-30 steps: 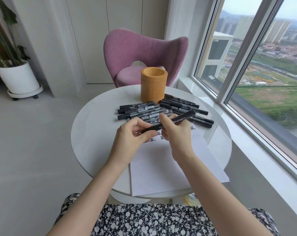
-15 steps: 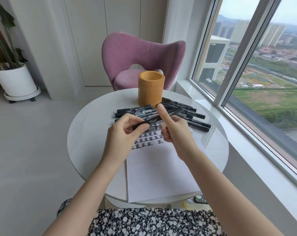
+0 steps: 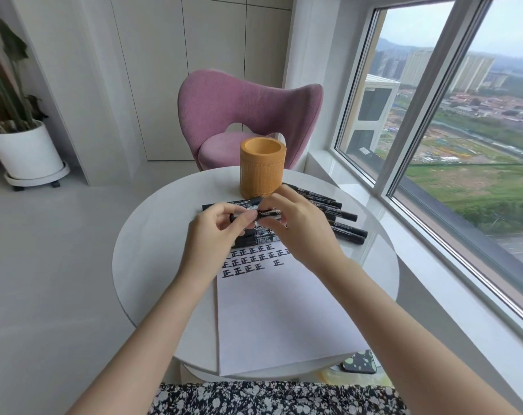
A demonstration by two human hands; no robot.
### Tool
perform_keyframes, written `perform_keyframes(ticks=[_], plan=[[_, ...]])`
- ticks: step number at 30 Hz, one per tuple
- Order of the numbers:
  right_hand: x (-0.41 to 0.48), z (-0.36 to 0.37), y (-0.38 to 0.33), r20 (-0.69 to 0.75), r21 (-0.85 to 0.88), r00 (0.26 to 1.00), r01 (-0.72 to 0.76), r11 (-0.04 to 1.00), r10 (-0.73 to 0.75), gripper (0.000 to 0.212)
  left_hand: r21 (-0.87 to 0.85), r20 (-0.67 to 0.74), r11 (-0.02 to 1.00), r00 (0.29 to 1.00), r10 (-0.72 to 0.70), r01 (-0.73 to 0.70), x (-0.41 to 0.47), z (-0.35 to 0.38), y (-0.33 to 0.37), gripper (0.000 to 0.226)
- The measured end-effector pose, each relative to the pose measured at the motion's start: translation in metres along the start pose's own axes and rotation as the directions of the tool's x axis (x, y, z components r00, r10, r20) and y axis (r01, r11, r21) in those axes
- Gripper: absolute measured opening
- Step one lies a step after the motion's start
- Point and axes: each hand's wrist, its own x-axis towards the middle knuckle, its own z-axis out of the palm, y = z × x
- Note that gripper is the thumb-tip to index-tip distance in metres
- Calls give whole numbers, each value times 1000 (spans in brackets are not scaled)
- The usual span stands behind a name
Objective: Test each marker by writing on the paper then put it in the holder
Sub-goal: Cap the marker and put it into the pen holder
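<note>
Both hands meet above the far end of the paper, and between them sits one black marker, held level and crosswise. Left hand pinches the marker's left end between thumb and forefinger; right hand closes its fingertips on the other end. It's a slim black barrel with a pale printed label along its side; whether the cap is on I cannot tell, the fingers cover both ends.

Now the room around it. The round white table leaves bare top to the left of the hands, and its rim curves away close behind the orange holder. The holder stands upright just beyond the hands, mouth open and nothing visible inside. More black markers lie flat in a loose pile under and to the right of the hands, reaching toward the window-side edge. The paper's lower half is blank, and its near edge reaches the table's near rim; rows of black test marks run across its top, just under the wrists.

So the held marker hangs above the pile, just short of the holder, well above the written rows. A pink chair stands behind the table.
</note>
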Motion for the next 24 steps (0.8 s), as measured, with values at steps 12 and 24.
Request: perform_keyframes(ticks=[12,24], plan=[[95,-10,29,-320,487,826,-276,829,464,11,253,19,960,993,114,-115,-8,-10,-29,9],[142,30,48,-168,350,795,-505,789,583,21,431,65,863,963,262,-264,-10,-12,-44,19]])
